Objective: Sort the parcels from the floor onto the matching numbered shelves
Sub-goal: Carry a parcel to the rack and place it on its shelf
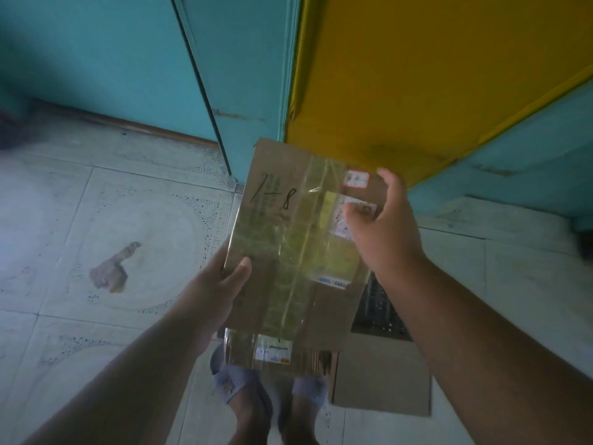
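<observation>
A flat brown cardboard parcel [298, 239] with clear tape and "1-8" written in black marker is held up at chest height in the middle of the view. My left hand [221, 284] grips its left edge, thumb on top and fingers underneath. My right hand [382, 226] reaches over the parcel's right side, fingers loosely bent above the white labels; whether it touches the parcel I cannot tell. A second taped parcel [272, 348] shows just under the lower edge of the first.
A brown cardboard box [382, 377] sits on the tiled floor [96, 203] at the lower right, next to my feet in slippers [231, 377]. Teal panels [231, 59] and a yellow panel [417, 75] rise ahead. A brown stain [112, 271] marks the floor at the left.
</observation>
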